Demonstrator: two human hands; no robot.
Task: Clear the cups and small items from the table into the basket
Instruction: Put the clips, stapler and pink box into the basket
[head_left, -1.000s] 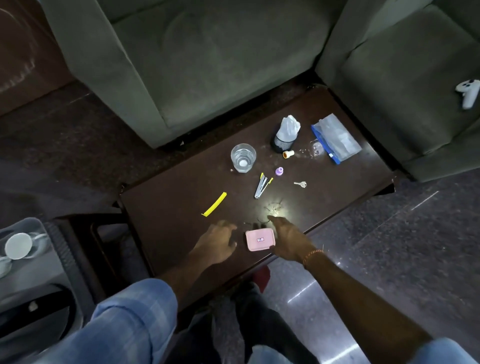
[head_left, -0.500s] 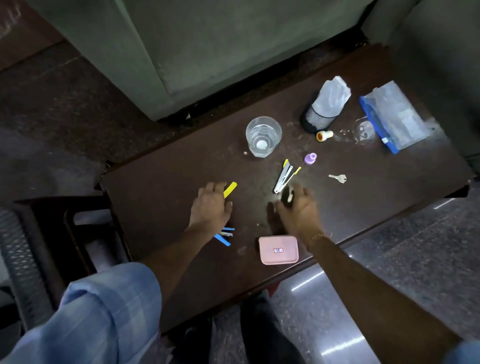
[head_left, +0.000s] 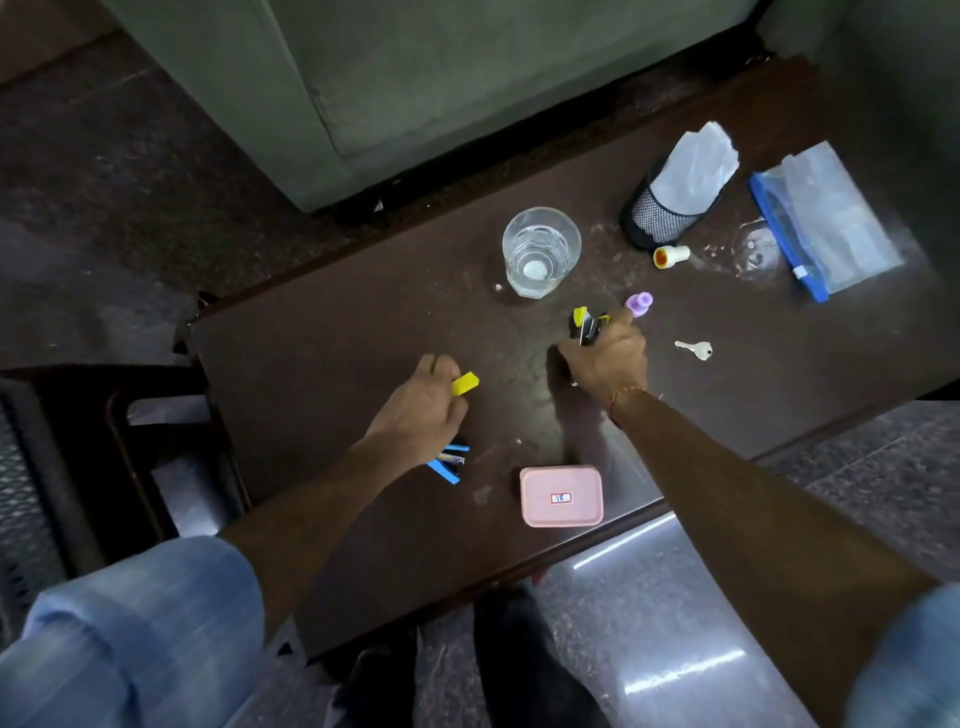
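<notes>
the right hand (head_left: 610, 358) is closed round a yellow-and-black stapler (head_left: 587, 325), fingers (head_left: 621, 325) clamped on it; its yellow tip pokes out past the knuckles, its long axis running away from the person toward the glass (head_left: 540, 249). the left hand (head_left: 421, 410) has its fingers curled together over a yellow strip (head_left: 465, 384), whose free end sticks out to the right and slightly away. under the heel of that hand lies a small blue stapler (head_left: 449, 462), partly hidden, pointing right and toward the near edge.

the dark surface (head_left: 311, 353) carries the rest. one glass, upright, stands beyond the right hand with something white at its bottom. one purple cap (head_left: 639, 303) lies just beside the right fingertips, nearly touching. one white-and-orange cap (head_left: 671, 255) lies on its side, against the foot of a black mesh cup (head_left: 654, 221), which leans and holds crumpled white plastic. one key (head_left: 693, 349) lies to the right of the right hand, apart from it, long axis roughly left to right. one clear pouch with a blue edge (head_left: 826, 228) lies flat at the far right. one pink box (head_left: 562, 496) sits flat near the near edge, between the two forearms.

nothing lies between the hands. a grey sofa (head_left: 415, 78) stands behind the surface. i cannot tell whether the grey mesh at the far left edge is the basket
</notes>
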